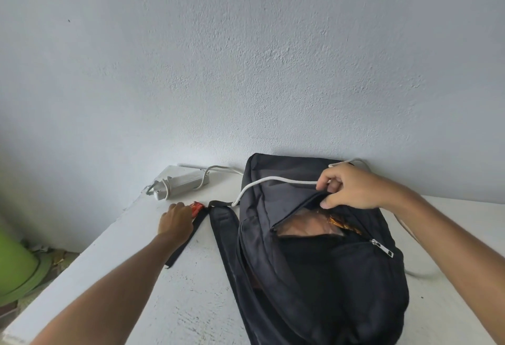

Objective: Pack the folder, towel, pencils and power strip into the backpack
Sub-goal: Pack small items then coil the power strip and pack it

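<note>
Your right hand [352, 187] pinches the upper flap of the black backpack [314, 257] at its unzipped opening, thumb and fingers closed on the fabric and lifting it. Just below those fingertips the opening gapes, showing something brownish and an orange patterned item inside; what they are you cannot tell. The zipper pull [382, 248] hangs below and right of that hand.

A white cord [273, 180] runs just under your right fingers, across the top of the backpack, and drops off its left side toward the table [191, 303].

Your left hand [176, 219] lies palm down on the table, fingers curled over a small red-orange pack [197, 207] at its fingertips; whether they grip it or only touch it you cannot tell. A black strap [188, 235] passes right beside that hand.

The white power strip [181, 183], wrapped in its own cord, sits on the table beyond your left fingertips, near the wall [246, 57], apart from them and outside the backpack.
</note>
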Tool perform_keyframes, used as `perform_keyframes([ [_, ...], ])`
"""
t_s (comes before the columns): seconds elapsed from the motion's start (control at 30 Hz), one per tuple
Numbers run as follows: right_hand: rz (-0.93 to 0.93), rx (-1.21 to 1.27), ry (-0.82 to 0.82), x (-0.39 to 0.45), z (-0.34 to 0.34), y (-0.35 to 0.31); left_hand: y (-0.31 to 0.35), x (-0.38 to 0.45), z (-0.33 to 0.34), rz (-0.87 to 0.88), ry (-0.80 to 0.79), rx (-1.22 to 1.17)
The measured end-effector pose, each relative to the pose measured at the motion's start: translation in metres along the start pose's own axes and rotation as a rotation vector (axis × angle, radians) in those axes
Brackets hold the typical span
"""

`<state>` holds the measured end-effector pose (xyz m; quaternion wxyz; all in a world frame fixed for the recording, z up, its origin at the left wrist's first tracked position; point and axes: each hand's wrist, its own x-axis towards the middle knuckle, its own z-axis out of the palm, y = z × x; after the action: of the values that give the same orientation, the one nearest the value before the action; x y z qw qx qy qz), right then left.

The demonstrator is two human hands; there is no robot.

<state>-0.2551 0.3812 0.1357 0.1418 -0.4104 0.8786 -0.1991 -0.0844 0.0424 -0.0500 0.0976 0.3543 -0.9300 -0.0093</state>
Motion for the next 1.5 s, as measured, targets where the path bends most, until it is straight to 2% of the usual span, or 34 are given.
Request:
perform_keyframes([
  [0.07,0.007,0.034,0.037,0.001,0.001,0.002,0.001,-0.002,-0.002,-0.04,0.035,-0.137],
  [0.17,0.021,0.086,0.111,0.002,0.005,0.003,0.006,0.0,-0.023,-0.151,0.08,-0.495],
  [0.3,0.028,0.108,0.178,0.003,0.006,0.002,0.037,-0.018,-0.077,-0.103,0.055,-1.017],
  [0.43,0.035,0.144,0.148,0.003,0.001,0.004,0.092,-0.057,-0.133,-0.033,0.03,-1.248],
  [0.57,0.004,0.183,0.145,0.003,-0.006,0.007,0.145,-0.096,-0.165,0.142,-0.043,-1.195],
  [0.67,-0.022,0.192,0.163,0.002,-0.011,0.007,0.182,-0.126,-0.178,0.254,-0.196,-1.114],
  [0.77,-0.072,0.222,0.175,0.001,-0.013,0.003,0.209,-0.147,-0.175,0.261,-0.323,-0.968],
  [0.9,-0.12,0.189,0.185,-0.006,-0.01,0.0,0.23,-0.144,-0.158,0.11,-0.255,-0.817],
  [0.97,-0.134,0.163,0.201,-0.01,-0.009,0.002,0.238,-0.139,-0.15,0.156,-0.131,-0.635],
  [1.03,-0.15,0.153,0.217,-0.014,-0.008,0.003,0.246,-0.139,-0.145,0.193,-0.082,-0.408],
  [1.17,-0.186,0.086,0.249,-0.02,-0.006,0.003,0.259,-0.137,-0.132,0.115,-0.127,-0.082],
  [1.33,-0.229,-0.015,0.255,-0.028,0.001,0.003,0.267,-0.116,-0.125,0.009,-0.321,-0.104],
  [1.5,-0.223,0.009,0.263,-0.029,0.001,0.012,0.273,-0.124,-0.125,0.087,-0.26,0.068],
])
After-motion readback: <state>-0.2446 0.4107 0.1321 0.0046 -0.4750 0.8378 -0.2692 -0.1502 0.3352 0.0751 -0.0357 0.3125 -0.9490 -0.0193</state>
